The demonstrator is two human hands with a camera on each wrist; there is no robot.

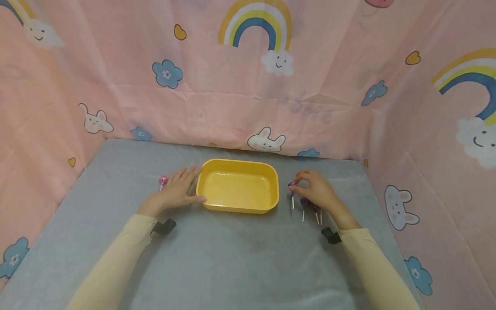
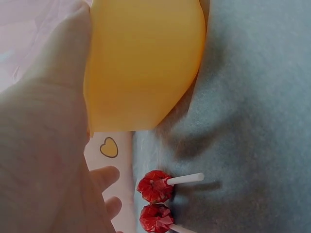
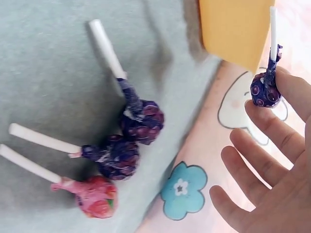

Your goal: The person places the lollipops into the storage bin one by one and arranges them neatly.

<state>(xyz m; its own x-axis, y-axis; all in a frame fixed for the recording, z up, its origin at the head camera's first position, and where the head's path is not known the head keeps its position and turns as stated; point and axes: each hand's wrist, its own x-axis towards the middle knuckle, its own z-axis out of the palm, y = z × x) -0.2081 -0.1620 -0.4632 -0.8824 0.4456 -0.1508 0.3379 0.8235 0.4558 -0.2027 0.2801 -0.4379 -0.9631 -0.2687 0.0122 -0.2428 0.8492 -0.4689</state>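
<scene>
A yellow plastic tray (image 1: 240, 207) stands on the grey cloth between both hands. My left hand (image 1: 174, 193) lies at its left end, fingers stretched toward the rim and the thumb touching the near left corner. Beside that hand lie two red-wrapped lollipops (image 2: 155, 187), partly hidden by it in the head view. Right of the tray, my right hand (image 1: 315, 189) pinches a purple-wrapped lollipop (image 3: 265, 90) by its candy between thumb and index finger, its other fingers spread. Under this hand lie two more purple lollipops (image 3: 142, 121) and a pink lollipop (image 3: 97, 196), sticks toward me.
The grey cloth-covered table (image 1: 240, 258) ends at a pink printed curtain (image 1: 201, 99) behind and on both sides. Dark wrist straps (image 1: 164, 227) sit on both wrists beside the cream sleeves (image 1: 116, 262).
</scene>
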